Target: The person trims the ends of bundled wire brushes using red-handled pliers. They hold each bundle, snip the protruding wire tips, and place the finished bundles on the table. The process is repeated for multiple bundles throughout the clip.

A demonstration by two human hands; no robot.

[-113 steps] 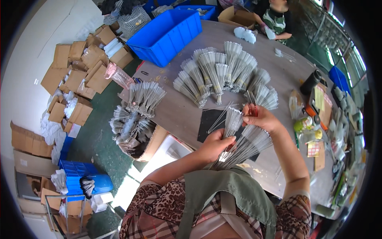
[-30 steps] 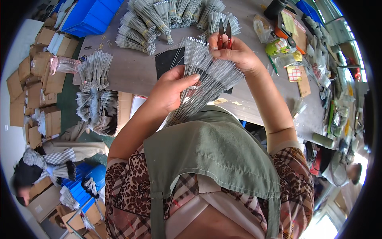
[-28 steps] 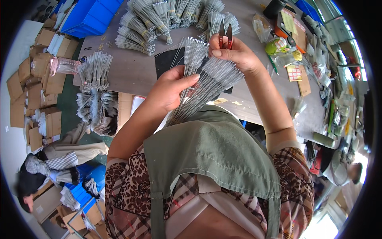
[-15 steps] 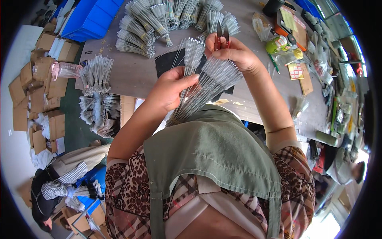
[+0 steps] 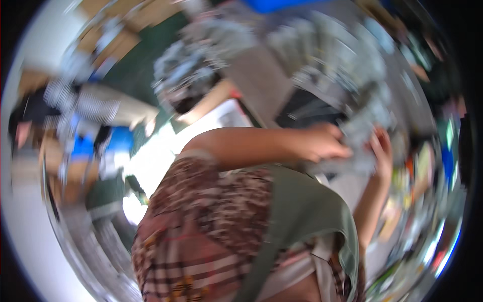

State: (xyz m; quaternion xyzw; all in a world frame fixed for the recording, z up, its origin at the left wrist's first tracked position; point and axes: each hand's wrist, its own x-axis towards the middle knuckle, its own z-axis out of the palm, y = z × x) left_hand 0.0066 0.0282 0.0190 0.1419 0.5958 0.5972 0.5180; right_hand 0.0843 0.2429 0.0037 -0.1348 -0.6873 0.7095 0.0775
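Motion smears this moment strongly. My left hand is closed round the near part of a grey, blurred bundle of thin wire brushes, in front of my apron. On the far side of that bundle is my right hand, its fingers raised close against the brushes. Those fingers are too smeared to read, and no tool can be made out in them. A black mat lies on the table just beyond my left hand.
More brush bundles cover the table's far part. Another pile stands by its left edge, near cardboard boxes. A person is bent over at the far left. Blurred clutter lies at the right.
My view has swung left, so the table, brushes and both hands now appear further right. The red-handled cutting tool in my right hand no longer shows. The bundle stays between my hands.
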